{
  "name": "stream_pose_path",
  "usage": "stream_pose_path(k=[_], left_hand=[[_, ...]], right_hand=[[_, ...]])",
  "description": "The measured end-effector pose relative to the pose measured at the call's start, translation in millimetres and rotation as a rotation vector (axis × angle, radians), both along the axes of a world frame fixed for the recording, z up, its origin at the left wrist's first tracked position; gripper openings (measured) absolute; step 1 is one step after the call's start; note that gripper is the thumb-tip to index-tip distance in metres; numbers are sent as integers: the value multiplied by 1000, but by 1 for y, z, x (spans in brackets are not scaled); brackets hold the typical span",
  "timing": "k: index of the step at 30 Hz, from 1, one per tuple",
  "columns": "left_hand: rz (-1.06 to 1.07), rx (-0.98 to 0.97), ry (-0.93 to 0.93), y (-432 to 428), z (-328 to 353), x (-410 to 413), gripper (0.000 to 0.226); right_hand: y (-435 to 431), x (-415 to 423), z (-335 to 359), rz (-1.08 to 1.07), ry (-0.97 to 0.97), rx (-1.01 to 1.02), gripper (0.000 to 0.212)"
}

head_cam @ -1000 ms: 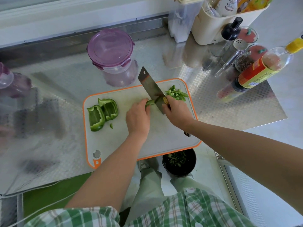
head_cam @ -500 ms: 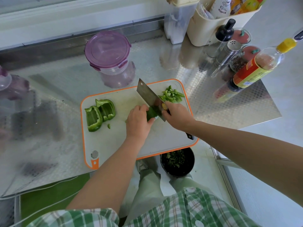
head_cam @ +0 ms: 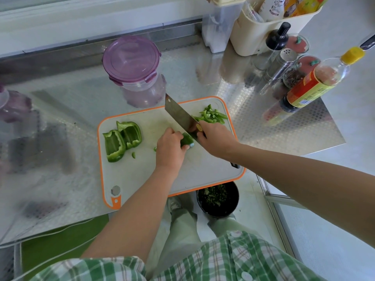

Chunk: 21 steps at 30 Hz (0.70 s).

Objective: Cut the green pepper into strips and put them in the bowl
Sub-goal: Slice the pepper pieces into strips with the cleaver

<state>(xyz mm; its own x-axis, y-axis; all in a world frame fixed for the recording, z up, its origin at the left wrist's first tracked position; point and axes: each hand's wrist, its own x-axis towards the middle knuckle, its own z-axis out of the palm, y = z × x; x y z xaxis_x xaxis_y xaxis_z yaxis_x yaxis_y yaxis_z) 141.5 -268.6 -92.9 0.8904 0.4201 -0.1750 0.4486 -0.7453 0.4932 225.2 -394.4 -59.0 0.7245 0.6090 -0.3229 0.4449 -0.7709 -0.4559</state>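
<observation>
We hold a big knife (head_cam: 178, 116) in our right hand (head_cam: 217, 138). Our fingers are curled tight round the handle, right where it meets the blade. The blade points up and away from us, and its low edge comes down on a green pepper piece (head_cam: 186, 141).

Our left hand (head_cam: 170, 148) holds that piece down on the cutting board (head_cam: 203, 171). The fingers are curled over it, with the tips close to the blade. Only a small bit of green shows past the hand.

Two big pepper chunks (head_cam: 121, 139) lie on the left side of the board, touching each other, well apart from the knife. A little pile of cut strips (head_cam: 212, 116) lies in the far right corner of the board, just behind our right hand. A few tiny green bits lie between the chunks and our left hand.

The board is white with an orange rim and sits on the shiny table (head_cam: 81, 102). A clear tub with a purple lid (head_cam: 132, 59) stands just behind the board. A sauce bottle (head_cam: 310, 86) with a yellow cap stands to the right, near a metal shaker (head_cam: 284, 59) and a cream basket (head_cam: 253, 37). A black pot (head_cam: 218, 199) with green bits in it shows below the near edge of the board.
</observation>
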Motion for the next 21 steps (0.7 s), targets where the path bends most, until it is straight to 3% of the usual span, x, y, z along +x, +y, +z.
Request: stream_pose_path(k=[3,8,21], left_hand=[[9,-8,2,0,-1,0,33],[22,-26,1,1,-2,1,34],[18,-37,1,3,-3,3,33]], right_hand=[[2,1,2,2,41,-28,27],[2,-3,2,42,-24,-87,12],[8,-12,-23,36,-87,-80,13]])
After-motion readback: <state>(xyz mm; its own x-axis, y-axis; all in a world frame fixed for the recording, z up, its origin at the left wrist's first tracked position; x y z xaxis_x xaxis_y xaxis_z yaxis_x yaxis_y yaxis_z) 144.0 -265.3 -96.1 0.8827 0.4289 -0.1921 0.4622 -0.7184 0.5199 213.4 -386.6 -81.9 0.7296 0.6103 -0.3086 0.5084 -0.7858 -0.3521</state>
